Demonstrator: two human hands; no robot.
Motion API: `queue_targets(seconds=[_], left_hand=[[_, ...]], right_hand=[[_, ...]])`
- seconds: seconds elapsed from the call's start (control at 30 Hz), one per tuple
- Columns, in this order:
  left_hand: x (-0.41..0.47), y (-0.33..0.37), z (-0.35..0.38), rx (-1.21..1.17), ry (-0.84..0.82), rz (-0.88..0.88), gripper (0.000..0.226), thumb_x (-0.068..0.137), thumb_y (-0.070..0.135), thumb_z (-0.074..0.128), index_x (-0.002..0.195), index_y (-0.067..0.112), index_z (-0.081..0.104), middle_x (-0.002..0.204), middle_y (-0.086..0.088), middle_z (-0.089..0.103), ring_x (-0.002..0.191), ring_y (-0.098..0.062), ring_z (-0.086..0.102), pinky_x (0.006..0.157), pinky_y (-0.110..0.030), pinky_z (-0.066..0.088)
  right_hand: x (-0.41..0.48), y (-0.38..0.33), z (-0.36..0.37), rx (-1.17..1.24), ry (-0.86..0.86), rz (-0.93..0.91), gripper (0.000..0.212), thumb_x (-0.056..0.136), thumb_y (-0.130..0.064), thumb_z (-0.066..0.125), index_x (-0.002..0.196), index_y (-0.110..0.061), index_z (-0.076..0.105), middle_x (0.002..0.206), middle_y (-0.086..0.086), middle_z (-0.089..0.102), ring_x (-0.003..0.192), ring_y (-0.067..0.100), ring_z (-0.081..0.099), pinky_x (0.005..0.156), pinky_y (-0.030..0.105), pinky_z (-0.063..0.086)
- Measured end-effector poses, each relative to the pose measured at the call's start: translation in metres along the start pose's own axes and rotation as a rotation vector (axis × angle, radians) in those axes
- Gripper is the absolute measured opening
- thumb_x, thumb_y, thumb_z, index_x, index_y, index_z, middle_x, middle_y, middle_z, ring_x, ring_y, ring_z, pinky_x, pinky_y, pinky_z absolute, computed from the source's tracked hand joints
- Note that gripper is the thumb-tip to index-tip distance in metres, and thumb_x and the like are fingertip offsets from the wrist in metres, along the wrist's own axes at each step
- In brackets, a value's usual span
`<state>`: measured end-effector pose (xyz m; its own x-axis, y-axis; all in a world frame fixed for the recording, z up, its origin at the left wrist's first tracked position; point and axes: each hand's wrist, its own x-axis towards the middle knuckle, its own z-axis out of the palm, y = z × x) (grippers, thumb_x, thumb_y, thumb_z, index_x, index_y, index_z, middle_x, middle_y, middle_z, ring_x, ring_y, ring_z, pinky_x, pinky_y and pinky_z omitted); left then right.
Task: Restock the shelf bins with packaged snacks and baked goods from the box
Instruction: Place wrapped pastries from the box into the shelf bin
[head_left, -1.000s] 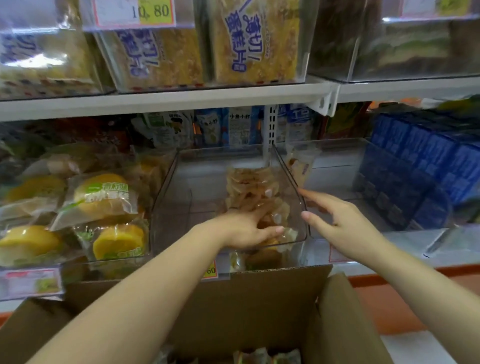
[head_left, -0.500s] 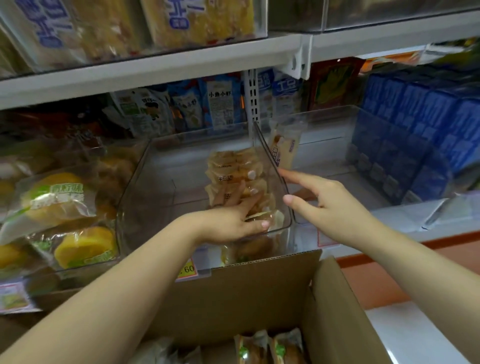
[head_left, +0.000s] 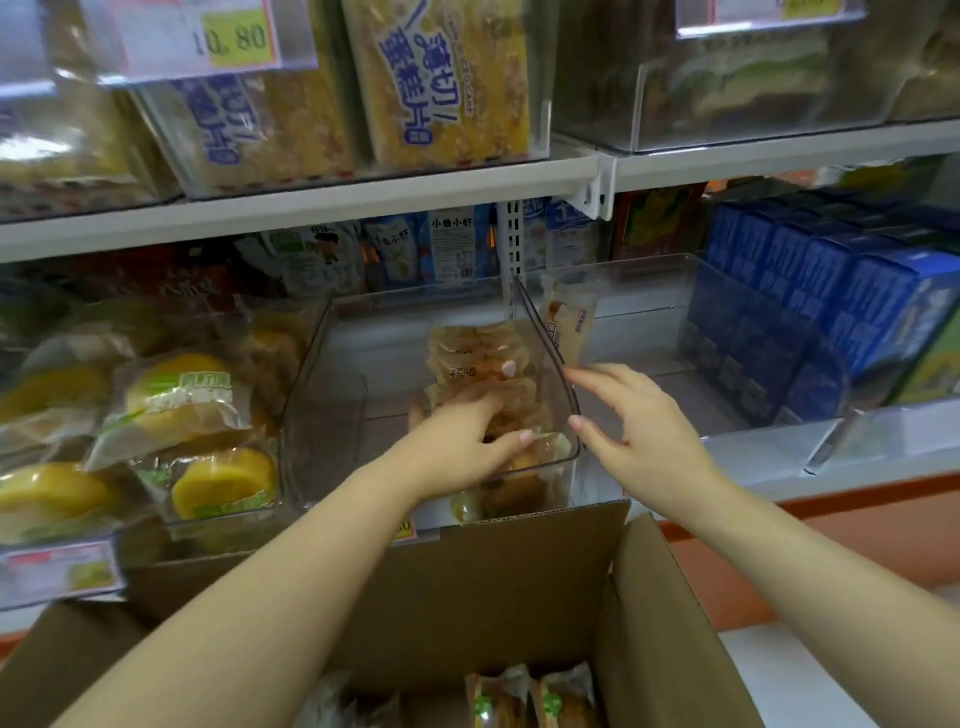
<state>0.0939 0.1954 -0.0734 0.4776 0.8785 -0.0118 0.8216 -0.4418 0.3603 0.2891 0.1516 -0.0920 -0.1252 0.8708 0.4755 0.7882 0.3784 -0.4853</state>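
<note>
A clear plastic bin (head_left: 322, 415) on the middle shelf holds a row of brown pastry packets (head_left: 467, 358) along its right side. My left hand (head_left: 462, 441) reaches into this bin and rests on the front packets, fingers lying loosely over them and thumb stretched to the right. My right hand (head_left: 639, 431) hovers just outside the bin's right wall with fingers spread, holding nothing. An open cardboard box (head_left: 519, 571) stands below the shelf, with several wrapped buns (head_left: 530, 696) visible at its bottom.
The clear bin on the right (head_left: 649, 291) holds one upright packet (head_left: 569, 322). Blue cartons (head_left: 857, 301) fill the far right. Wrapped yellow cakes (head_left: 182, 400) crowd the left bin. Sliced cake packs (head_left: 441, 78) sit on the shelf above.
My left hand's fingers have bent a little over the packets. My right hand has edged closer to the bin's wall. The view has shifted up and down between frames.
</note>
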Motion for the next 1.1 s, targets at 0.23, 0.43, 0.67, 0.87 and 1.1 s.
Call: queue_targets(seconds=[0.23, 0.43, 0.67, 0.87, 1.1], left_hand=[[-0.107, -0.022, 0.023, 0.031, 0.475, 0.269, 0.024, 0.089, 0.017, 0.052, 0.107, 0.020, 0.067, 0.102, 0.005, 0.067, 0.094, -0.013, 0.063, 0.084, -0.029, 0.050], [-0.136, -0.059, 0.077, 0.365, -0.254, 0.120, 0.035, 0.098, 0.030, 0.041, 0.132, 0.026, 0.050, 0.130, 0.002, 0.053, 0.117, -0.019, 0.053, 0.093, -0.033, 0.044], [-0.103, -0.097, 0.146, 0.168, -0.636, -0.124, 0.046, 0.100, 0.033, 0.046, 0.144, 0.019, 0.041, 0.139, -0.007, 0.049, 0.121, -0.026, 0.050, 0.091, -0.033, 0.043], [-0.093, -0.129, 0.246, 0.055, -0.762, -0.166, 0.047, 0.098, 0.029, 0.045, 0.144, 0.021, 0.038, 0.134, -0.014, 0.047, 0.120, -0.031, 0.050, 0.084, -0.030, 0.040], [-0.093, -0.137, 0.310, -0.386, -0.636, -0.409, 0.069, 0.087, 0.031, 0.067, 0.147, 0.030, 0.033, 0.136, -0.019, 0.039, 0.130, -0.031, 0.041, 0.106, -0.030, 0.035]], right_hand=[[-0.041, -0.055, 0.008, -0.034, -0.113, -0.203, 0.021, 0.090, -0.016, 0.061, 0.109, -0.019, 0.069, 0.104, -0.006, 0.068, 0.096, 0.010, 0.063, 0.084, 0.033, 0.054], [-0.052, -0.068, 0.080, -0.393, -0.931, -0.063, 0.039, 0.093, -0.036, 0.056, 0.130, -0.026, 0.054, 0.131, -0.002, 0.056, 0.117, 0.018, 0.053, 0.096, 0.034, 0.047], [-0.075, -0.008, 0.181, -0.310, -1.267, 0.326, 0.059, 0.088, -0.033, 0.066, 0.140, -0.015, 0.044, 0.142, 0.005, 0.046, 0.125, 0.024, 0.047, 0.100, 0.032, 0.041], [-0.142, 0.051, 0.227, -0.248, -1.292, 0.518, 0.064, 0.084, -0.029, 0.071, 0.140, -0.015, 0.043, 0.142, 0.009, 0.044, 0.128, 0.028, 0.044, 0.099, 0.029, 0.038], [-0.198, 0.089, 0.249, -0.168, -1.243, 0.618, 0.076, 0.066, -0.041, 0.083, 0.134, -0.035, 0.048, 0.156, 0.006, -0.008, 0.143, 0.033, 0.015, 0.115, 0.030, 0.020]])
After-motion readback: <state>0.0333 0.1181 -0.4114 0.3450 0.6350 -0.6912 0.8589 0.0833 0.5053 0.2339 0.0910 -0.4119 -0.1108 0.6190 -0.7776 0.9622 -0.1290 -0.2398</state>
